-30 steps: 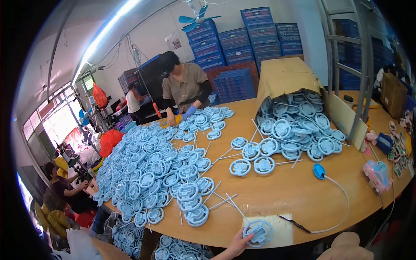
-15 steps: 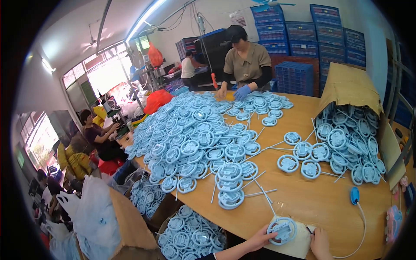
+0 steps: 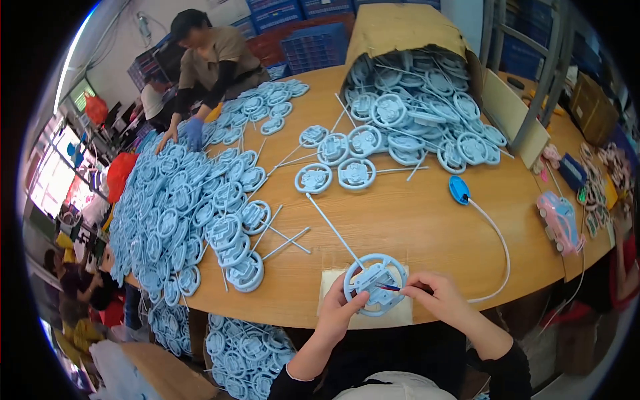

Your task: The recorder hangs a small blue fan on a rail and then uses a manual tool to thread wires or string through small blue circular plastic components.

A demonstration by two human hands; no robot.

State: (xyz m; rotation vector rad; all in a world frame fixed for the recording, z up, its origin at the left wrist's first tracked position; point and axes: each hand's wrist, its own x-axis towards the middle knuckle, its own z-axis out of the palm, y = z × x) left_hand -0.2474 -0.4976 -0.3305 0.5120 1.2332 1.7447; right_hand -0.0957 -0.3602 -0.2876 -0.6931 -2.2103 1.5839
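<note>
My left hand grips the lower left rim of a light-blue plastic wheel with a long thin stem, its thumb lying over the rim. The stem points up and left. Between the fingers of my right hand is a thin dark tool, its exact kind unclear, with its tip at the raised middle of the wheel. Under the wheel lies a pale square pad at the table's near edge.
A large heap of similar wheels covers the table's left. More spill from a cardboard box at the back. A blue device with a white cable and a pink-blue toy car lie right. A co-worker's gloved hand touches the heap.
The view has swung right and down. My right hand has brought the thin tool from beside the wheel onto its middle. My left hand still holds the wheel over the pad.
</note>
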